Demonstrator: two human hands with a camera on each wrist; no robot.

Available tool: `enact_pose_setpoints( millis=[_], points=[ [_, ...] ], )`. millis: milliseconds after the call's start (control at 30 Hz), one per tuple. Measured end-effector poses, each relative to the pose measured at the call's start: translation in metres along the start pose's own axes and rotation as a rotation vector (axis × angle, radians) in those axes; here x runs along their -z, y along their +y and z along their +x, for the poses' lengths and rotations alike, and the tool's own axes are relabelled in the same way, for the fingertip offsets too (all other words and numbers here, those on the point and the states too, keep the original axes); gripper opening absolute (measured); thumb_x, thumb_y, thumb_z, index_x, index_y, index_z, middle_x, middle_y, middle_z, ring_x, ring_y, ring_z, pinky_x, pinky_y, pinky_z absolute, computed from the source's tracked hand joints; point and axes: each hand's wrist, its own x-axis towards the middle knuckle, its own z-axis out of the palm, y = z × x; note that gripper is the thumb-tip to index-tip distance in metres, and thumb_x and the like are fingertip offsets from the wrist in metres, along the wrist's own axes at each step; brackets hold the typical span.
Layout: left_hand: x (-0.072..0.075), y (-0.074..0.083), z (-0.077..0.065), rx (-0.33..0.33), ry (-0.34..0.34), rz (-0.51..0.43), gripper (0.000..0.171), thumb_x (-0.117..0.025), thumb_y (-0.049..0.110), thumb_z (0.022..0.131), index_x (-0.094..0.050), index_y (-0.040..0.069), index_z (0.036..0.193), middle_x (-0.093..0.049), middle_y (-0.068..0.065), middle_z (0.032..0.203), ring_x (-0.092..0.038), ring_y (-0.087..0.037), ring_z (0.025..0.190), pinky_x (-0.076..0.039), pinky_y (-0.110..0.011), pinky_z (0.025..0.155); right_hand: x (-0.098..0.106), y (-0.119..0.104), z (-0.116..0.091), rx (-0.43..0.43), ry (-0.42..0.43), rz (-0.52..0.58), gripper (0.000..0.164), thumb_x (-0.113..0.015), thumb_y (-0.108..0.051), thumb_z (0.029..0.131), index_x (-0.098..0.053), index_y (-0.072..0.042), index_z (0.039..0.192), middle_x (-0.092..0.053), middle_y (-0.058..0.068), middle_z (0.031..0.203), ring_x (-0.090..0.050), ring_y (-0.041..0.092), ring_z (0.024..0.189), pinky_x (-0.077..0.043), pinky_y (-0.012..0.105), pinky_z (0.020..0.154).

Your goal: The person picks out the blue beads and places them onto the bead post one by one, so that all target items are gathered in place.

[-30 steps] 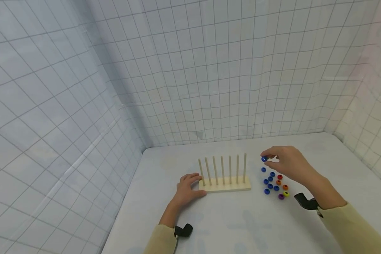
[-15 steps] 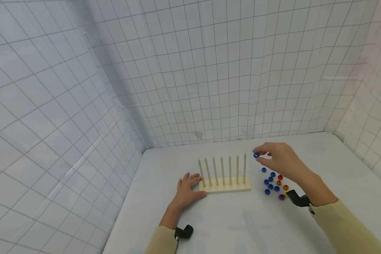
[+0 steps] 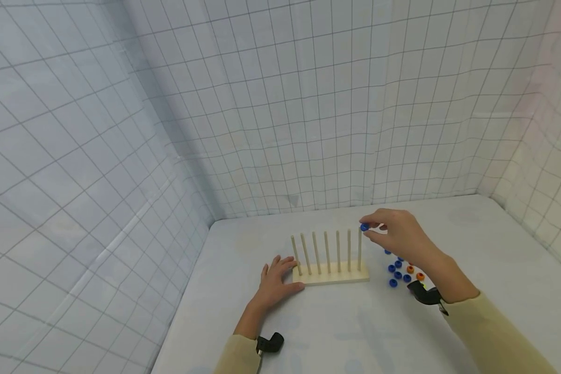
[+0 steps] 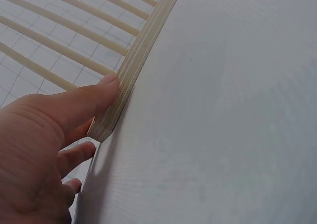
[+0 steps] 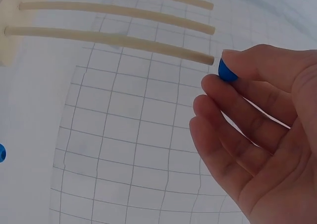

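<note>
A wooden peg rack [image 3: 336, 276] with a row of several upright pegs stands on the white table. My left hand [image 3: 277, 283] grips its left end, the thumb [image 4: 101, 92] along the front edge and a finger behind the base. In the right wrist view, my right hand [image 5: 257, 105] pinches a blue bead [image 5: 228, 71] between thumb and fingertip. The bead is right at the tip of the rightmost peg [image 5: 148, 44]. No beads sit on the pegs.
Right of the rack lie loose beads, several blue ones [image 3: 398, 275] and orange ones [image 3: 410, 269]; my right forearm hides others. A grid-patterned sheet [image 3: 280, 130] hangs behind the table and along both sides.
My right hand has moved left with the blue bead, from above the loose beads to the top of the rightmost peg. The left hand keeps its place on the rack.
</note>
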Motion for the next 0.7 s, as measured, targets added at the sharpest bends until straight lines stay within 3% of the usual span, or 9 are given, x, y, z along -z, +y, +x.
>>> enact_pose_setpoints(
  millis=[267, 700],
  points=[
    [-0.001, -0.004, -0.002, -0.049, 0.012, 0.002, 0.067, -0.075, 0.051, 0.087, -0.059, 0.016, 0.142, -0.046, -0.004, 0.153, -0.018, -0.040, 0.150, -0.001, -0.067, 0.115, -0.010, -0.001, 0.000, 0.008, 0.038, 0.032, 0.026, -0.076, -0.012, 0.090, -0.075, -0.012, 0.116, -0.071, -0.004, 0.101, -0.067, 0.016, 0.090, -0.059, 0.037, 0.076],
    [0.000, 0.003, -0.005, -0.031, 0.019, 0.003, 0.067, -0.077, 0.049, 0.086, -0.060, 0.014, 0.140, -0.047, -0.004, 0.152, -0.019, -0.040, 0.150, -0.001, -0.067, 0.115, -0.019, 0.000, -0.004, -0.074, 0.042, 0.131, 0.025, -0.075, -0.014, 0.092, -0.074, -0.013, 0.117, -0.073, -0.004, 0.100, -0.068, 0.012, 0.087, -0.060, 0.033, 0.075]
  ],
)
